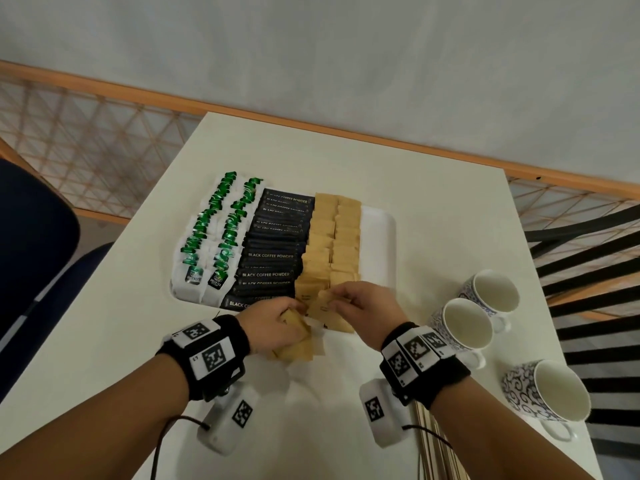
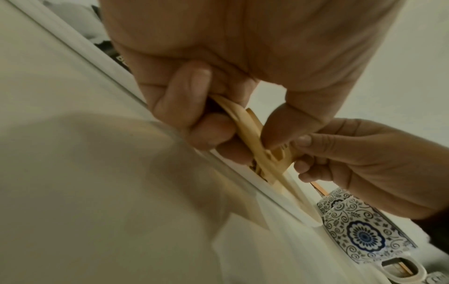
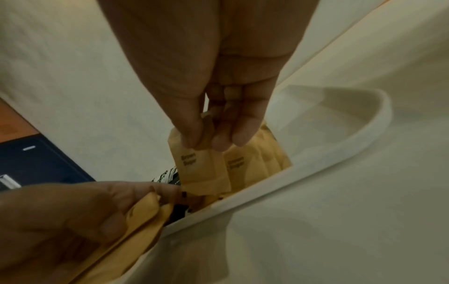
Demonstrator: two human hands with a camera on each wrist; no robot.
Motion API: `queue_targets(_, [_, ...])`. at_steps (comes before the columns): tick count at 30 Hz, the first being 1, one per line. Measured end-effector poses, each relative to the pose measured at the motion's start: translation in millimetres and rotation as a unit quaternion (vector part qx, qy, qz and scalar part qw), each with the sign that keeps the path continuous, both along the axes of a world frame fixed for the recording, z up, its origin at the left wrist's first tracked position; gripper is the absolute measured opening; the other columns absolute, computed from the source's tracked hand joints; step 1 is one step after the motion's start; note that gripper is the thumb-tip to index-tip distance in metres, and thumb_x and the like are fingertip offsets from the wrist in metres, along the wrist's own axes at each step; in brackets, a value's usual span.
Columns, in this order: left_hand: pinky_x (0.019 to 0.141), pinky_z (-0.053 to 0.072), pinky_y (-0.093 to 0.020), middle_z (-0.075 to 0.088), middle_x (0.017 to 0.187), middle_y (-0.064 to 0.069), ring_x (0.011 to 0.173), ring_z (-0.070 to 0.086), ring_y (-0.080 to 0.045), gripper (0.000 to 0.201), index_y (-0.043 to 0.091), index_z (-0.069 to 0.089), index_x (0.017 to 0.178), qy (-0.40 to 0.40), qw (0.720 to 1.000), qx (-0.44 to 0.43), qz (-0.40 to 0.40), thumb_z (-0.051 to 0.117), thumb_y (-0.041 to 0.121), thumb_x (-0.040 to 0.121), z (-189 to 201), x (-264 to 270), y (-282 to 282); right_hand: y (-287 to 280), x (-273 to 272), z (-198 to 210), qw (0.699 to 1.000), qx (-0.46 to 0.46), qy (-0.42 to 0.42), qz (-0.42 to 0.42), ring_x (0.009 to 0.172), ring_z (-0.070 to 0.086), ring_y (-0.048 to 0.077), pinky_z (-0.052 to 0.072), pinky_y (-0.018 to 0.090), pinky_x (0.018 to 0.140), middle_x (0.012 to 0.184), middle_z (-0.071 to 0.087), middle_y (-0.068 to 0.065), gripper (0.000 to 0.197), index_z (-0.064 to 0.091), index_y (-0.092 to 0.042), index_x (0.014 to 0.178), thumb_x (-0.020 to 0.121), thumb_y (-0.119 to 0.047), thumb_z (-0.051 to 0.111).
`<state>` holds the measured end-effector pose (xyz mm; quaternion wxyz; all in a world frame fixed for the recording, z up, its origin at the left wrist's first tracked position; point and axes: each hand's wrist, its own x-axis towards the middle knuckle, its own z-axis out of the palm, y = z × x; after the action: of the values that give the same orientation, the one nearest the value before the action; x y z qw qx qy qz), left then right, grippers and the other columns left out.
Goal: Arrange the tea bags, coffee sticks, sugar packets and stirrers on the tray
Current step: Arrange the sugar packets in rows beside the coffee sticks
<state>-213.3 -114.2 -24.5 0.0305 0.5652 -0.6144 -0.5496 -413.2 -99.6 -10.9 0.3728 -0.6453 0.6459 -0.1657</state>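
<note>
Sugar packets of flat tan paper [image 1: 294,341] are gripped in a stack by the left hand [image 1: 273,323] at the near rim of the white rectangular tray [image 1: 379,237]; the right hand [image 1: 363,306] pinches one packet [image 3: 196,165] printed "Brown Sugar" above the tan rows [image 1: 332,244]. Glossy black coffee sticks [image 1: 273,254] and green-tagged white tea bags [image 1: 211,244] fill the tray leftward; three patterned ceramic mugs [image 1: 467,327] stand right.

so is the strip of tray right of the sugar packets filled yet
No, in the head view the tray shows bare white to the right of the sugar packets.
</note>
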Motion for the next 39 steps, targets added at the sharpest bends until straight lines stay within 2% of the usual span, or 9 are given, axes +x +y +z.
queue_targets(4, [0.078, 0.057, -0.031, 0.066, 0.105, 0.001, 0.094, 0.065, -0.015, 0.064, 0.039, 0.056, 0.107, 0.014, 1.0, -0.006, 0.01, 0.056, 0.052, 0.044, -3.8, 8.7, 1.9, -9.5, 11.2, 3.8, 0.997, -0.003, 0.049, 0.058, 0.091, 0.055, 0.006, 0.041, 0.011, 0.076, 0.101, 0.065, -0.011, 0.023, 0.069, -0.022, 0.113, 0.093, -0.026, 0.058])
queue_targets(8, [0.063, 0.054, -0.025, 0.066, 0.096, -0.001, 0.077, 0.062, -0.011, 0.039, 0.038, 0.055, 0.097, 0.044, 0.998, 0.009, 0.052, 0.066, 0.035, 0.06, 1.8, 14.8, 5.6, -18.1, 22.1, 3.0, 0.992, 0.011, 0.093, 0.081, 0.104, 0.057, 0.015, 0.045, 0.029, 0.092, 0.111, 0.066, -0.003, 0.025, 0.067, -0.023, 0.116, 0.092, -0.026, 0.058])
queue_targets(13, [0.063, 0.046, -0.021, 0.062, 0.088, 0.001, 0.072, 0.057, -0.009, 0.075, 0.02, 0.048, 0.118, 0.097, 0.987, 0.017, 0.128, 0.065, 0.038, 0.047, 2.8, 17.7, 5.6, -21.6, 25.4, 2.6, 0.994, 0.01, 0.096, 0.042, 0.095, 0.059, 0.011, 0.049, 0.03, 0.086, 0.1, 0.067, -0.01, 0.016, 0.068, -0.031, 0.103, 0.088, -0.031, 0.061])
queue_targets(17, [0.067, 0.046, -0.019, 0.061, 0.103, -0.004, 0.08, 0.058, -0.01, 0.094, 0.025, 0.04, 0.127, 0.116, 0.986, 0.024, 0.12, 0.063, 0.046, 0.039, 1.8, 15.7, 7.4, -21.9, 29.8, 0.3, 0.995, 0.005, 0.091, 0.035, 0.089, 0.059, 0.01, 0.05, 0.028, 0.08, 0.091, 0.065, -0.012, 0.01, 0.066, -0.034, 0.096, 0.086, -0.035, 0.063])
queue_targets(22, [0.065, 0.046, -0.018, 0.065, 0.097, 0.0, 0.078, 0.061, -0.008, 0.099, 0.021, 0.041, 0.132, 0.136, 0.984, 0.023, 0.115, 0.063, 0.045, 0.038, 1.6, 10.5, 9.0, -17.1, 30.9, -2.4, 0.992, -0.036, 0.11, 0.041, 0.092, 0.055, 0.012, 0.048, 0.029, 0.08, 0.102, 0.051, -0.011, 0.024, 0.059, -0.029, 0.107, 0.085, -0.036, 0.065])
queue_targets(25, [0.067, 0.049, -0.021, 0.066, 0.102, -0.001, 0.083, 0.062, -0.01, 0.103, 0.019, 0.04, 0.138, 0.141, 0.982, 0.027, 0.122, 0.064, 0.043, 0.04, -2.3, 11.7, 5.3, -12.6, 14.3, -0.8, 0.996, -0.06, 0.058, -0.029, 0.083, 0.05, 0.005, 0.042, 0.017, 0.072, 0.1, 0.043, -0.014, 0.03, 0.057, -0.031, 0.111, 0.083, -0.029, 0.069])
queue_targets(31, [0.065, 0.047, -0.02, 0.063, 0.108, -0.002, 0.08, 0.06, -0.007, 0.097, 0.026, 0.039, 0.14, 0.125, 0.986, 0.024, 0.109, 0.065, 0.038, 0.048, -2.7, 8.4, 5.3, 5.9, -12.0, -15.2, 0.995, -0.02, 0.05, -0.085, 0.082, 0.053, 0.011, 0.048, 0.025, 0.076, 0.101, 0.042, -0.01, 0.036, 0.052, -0.026, 0.107, 0.077, -0.021, 0.071])
queue_targets(36, [0.051, 0.043, -0.016, 0.062, 0.093, 0.0, 0.061, 0.054, -0.005, 0.067, 0.025, 0.039, 0.14, 0.117, 0.987, 0.02, 0.113, 0.063, 0.006, 0.08, -0.9, 5.7, 7.0, 3.8, -8.0, -25.5, 0.993, 0.009, 0.009, -0.115, 0.088, 0.05, 0.014, 0.042, 0.022, 0.075, 0.099, 0.04, -0.01, 0.042, 0.048, -0.022, 0.11, 0.075, -0.013, 0.069])
queue_targets(39, [0.047, 0.041, -0.016, 0.061, 0.091, -0.002, 0.055, 0.052, -0.002, 0.058, 0.026, 0.044, 0.132, 0.116, 0.985, -0.003, 0.126, 0.061, 0.001, 0.082, 1.3, 9.1, 6.0, 6.4, -9.0, -25.3, 0.993, 0.003, 0.007, -0.12, 0.086, 0.051, 0.01, 0.04, 0.017, 0.07, 0.101, 0.041, -0.012, 0.042, 0.047, -0.025, 0.11, 0.076, -0.018, 0.07])
